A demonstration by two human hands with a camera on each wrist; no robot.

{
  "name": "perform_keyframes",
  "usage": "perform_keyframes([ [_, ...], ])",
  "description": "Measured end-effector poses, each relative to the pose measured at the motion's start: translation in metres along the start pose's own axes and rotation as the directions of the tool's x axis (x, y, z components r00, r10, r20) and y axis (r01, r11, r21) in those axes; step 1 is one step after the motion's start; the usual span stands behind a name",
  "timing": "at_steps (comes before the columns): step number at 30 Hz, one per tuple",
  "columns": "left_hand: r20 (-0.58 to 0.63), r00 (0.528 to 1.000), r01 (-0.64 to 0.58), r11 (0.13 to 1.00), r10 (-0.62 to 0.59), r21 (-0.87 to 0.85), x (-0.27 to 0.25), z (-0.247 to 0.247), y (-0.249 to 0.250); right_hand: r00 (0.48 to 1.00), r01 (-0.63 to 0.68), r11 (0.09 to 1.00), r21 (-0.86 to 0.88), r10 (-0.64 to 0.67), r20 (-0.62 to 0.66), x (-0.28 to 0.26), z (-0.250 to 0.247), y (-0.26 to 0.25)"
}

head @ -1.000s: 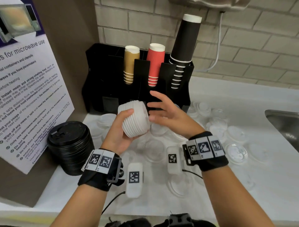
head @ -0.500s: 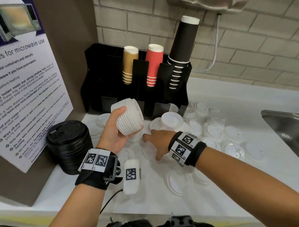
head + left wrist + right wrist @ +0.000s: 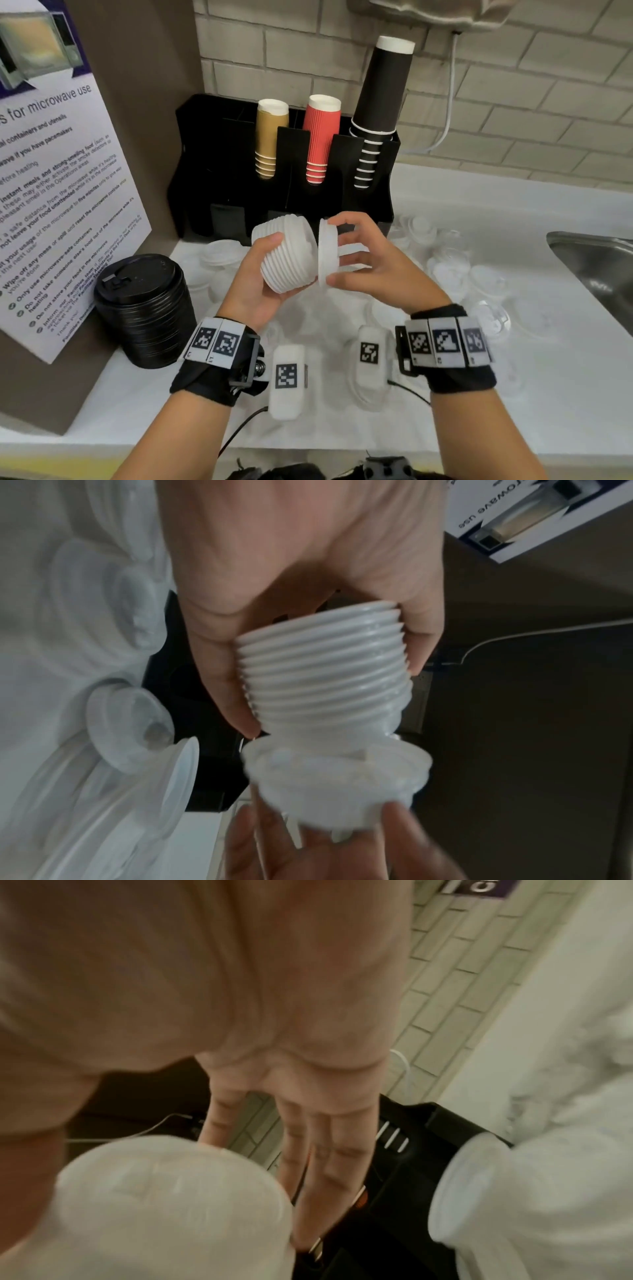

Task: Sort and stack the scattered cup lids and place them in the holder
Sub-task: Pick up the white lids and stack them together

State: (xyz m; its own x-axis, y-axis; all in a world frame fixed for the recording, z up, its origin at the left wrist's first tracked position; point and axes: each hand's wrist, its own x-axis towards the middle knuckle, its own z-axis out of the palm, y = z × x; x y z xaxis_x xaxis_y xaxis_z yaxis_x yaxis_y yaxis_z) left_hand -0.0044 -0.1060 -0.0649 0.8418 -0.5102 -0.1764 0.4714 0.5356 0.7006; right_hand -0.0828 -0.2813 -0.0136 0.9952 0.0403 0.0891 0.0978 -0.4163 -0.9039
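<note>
the left hand [image 3: 260,284] grips a stack of white lids [image 3: 286,253] on its side, fingers curled round it. the right hand [image 3: 370,267] pinches a single lid [image 3: 324,253] just off the stack's open end. beyond the fingers stands the black holder [image 3: 287,178]; more lids [image 3: 479,281] lie scattered on the worktop [image 3: 513,394] beneath and right of them.
</note>
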Motion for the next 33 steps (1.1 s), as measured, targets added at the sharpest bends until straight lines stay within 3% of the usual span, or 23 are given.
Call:
perform_keyframes([
  [3,0.051,0.999,0.006,0.999,-0.009,0.046,-0.001,0.001,-0.006,0.996,0.022,0.998,0.061,-0.017,-0.087,-0.008,0.010,0.006],
  [10,0.118,0.991,0.048,0.985,-0.068,0.167,-0.005,0.002,-0.014,0.998,0.017,0.997,0.072,-0.012,-0.065,-0.017,0.012,0.011],
  [19,0.112,0.990,0.076,0.990,-0.089,0.119,-0.010,0.010,-0.024,0.992,0.052,0.998,0.039,-0.047,-0.119,-0.025,0.013,0.011],
  [27,0.155,0.982,0.133,0.976,-0.106,-0.175,-0.010,0.012,-0.033,0.989,0.078,0.980,-0.182,-0.099,-0.107,-0.012,0.002,-0.011],
  [31,0.114,0.989,0.125,0.945,-0.094,-0.302,-0.009,0.004,-0.028,0.994,0.073,0.972,-0.222,-0.088,-0.060,-0.007,-0.010,-0.020],
  [33,0.093,0.992,0.106,0.940,-0.079,-0.325,-0.009,0.001,-0.023,0.997,0.080,0.939,-0.334,-0.082,0.008,-0.011,-0.016,-0.018],
])
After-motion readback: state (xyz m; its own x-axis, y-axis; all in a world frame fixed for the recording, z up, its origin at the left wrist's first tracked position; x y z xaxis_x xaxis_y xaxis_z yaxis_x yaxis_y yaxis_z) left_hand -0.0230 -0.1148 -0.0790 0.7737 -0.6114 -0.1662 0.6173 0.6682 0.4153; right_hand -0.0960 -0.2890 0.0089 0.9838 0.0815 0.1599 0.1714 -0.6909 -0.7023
